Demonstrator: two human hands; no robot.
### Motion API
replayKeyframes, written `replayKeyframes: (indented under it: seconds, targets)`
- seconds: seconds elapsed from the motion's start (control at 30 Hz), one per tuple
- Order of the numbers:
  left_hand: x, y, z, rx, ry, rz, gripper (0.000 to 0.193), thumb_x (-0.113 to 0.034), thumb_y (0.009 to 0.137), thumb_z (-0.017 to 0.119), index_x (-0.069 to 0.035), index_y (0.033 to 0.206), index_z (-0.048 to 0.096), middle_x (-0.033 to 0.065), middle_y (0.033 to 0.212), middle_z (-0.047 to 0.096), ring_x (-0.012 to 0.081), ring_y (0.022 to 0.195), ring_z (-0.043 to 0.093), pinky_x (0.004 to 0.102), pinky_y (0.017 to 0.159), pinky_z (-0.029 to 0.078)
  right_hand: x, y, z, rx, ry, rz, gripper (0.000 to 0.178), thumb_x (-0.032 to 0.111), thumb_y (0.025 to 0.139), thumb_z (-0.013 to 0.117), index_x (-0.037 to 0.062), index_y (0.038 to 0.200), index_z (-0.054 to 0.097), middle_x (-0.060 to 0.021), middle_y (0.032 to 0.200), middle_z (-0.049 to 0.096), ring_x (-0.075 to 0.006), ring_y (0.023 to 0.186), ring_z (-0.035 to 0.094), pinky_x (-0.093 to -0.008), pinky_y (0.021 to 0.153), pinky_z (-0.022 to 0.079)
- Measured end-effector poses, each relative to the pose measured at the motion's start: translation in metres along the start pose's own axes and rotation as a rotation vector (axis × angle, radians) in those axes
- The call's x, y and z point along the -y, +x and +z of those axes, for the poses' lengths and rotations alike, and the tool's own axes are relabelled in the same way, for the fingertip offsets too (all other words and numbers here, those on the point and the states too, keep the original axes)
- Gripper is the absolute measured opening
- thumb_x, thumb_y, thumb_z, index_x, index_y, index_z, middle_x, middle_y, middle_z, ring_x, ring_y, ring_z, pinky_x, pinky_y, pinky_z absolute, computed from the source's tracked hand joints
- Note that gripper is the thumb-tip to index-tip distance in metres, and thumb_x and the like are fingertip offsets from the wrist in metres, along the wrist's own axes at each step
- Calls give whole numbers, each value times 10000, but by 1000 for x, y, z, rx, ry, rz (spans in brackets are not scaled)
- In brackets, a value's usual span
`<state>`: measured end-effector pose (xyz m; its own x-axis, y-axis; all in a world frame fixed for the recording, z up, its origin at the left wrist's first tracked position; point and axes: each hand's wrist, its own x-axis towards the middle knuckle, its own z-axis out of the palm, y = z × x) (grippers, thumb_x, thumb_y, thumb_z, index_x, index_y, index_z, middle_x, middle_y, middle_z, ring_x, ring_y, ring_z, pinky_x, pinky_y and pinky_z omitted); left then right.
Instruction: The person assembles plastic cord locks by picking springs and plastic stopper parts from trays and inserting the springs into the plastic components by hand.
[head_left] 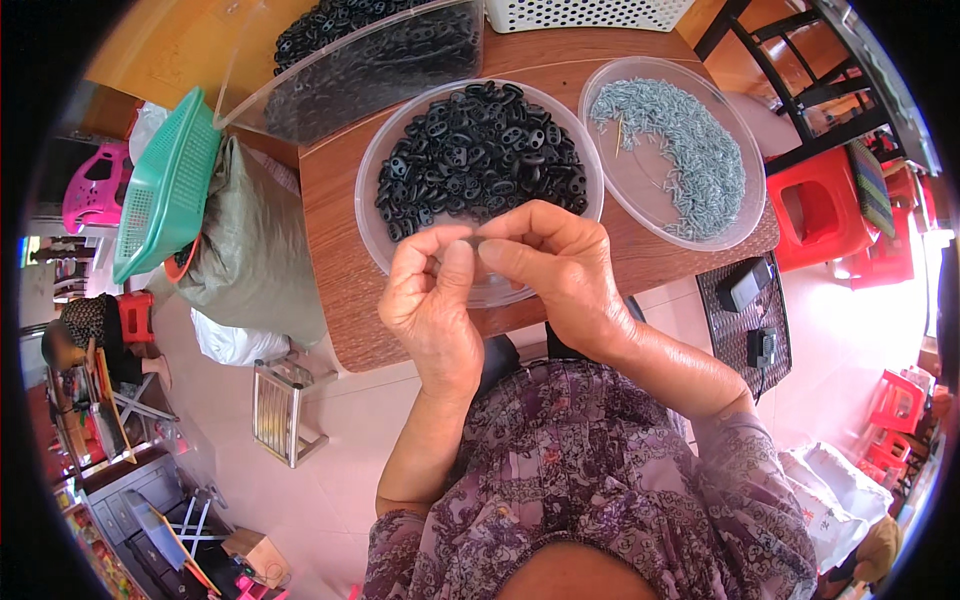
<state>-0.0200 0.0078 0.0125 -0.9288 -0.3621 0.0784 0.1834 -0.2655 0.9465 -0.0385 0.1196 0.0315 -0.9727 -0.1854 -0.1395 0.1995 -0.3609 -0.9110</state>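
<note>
A green mesh basket point(165, 185) hung off the table's left edge. The left hand point(432, 305) and right hand point(560, 272) met fingertip to fingertip above the clear bowl point(372, 170) of black oval plastic links point(478, 155), both pinching a small piece point(473, 240), apparently translucent and mostly hidden. A clear dish point(745, 150) of grey pins point(690, 150) stood just right.

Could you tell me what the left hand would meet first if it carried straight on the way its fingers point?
Probably the right hand, whose fingertips already meet the left hand; beyond lies the bowl of black pieces.
</note>
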Motion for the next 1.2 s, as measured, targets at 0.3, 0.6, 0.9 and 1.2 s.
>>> replayKeyframes:
  seconds: [0.3,0.6,0.9,1.2]
  targets:
    - [-9,6,-12,241,302,89,71,-38,868,568,28,896,571,4,764,564,52,668,502,177,585,408,-8,-1,-3,32,-449,-433,72,-30,782,599,-4,849,600,-38,738,569,-108,676,538,-241,604,437]
    - [-5,5,-9,96,-103,-79,130,-2,826,605,38,949,591,31,730,582,72,603,520,179,558,423,-14,3,-6,78,-385,-415,79,-31,787,591,-4,860,604,-48,758,567,-122,705,556,-246,633,453]
    - [-11,4,-16,116,48,-73,155,3,801,629,31,953,613,25,746,593,69,627,529,179,590,425,-4,8,-17,114,-479,-297,129,-43,789,600,-16,914,618,-27,858,597,-69,788,554,-214,705,452]
    - [-12,-1,-16,124,61,-89,200,12,801,623,21,1000,602,23,816,600,53,650,521,175,592,423,-5,7,-14,108,-314,-160,145,7,760,635,0,903,615,0,793,595,-47,732,523,-207,655,443]
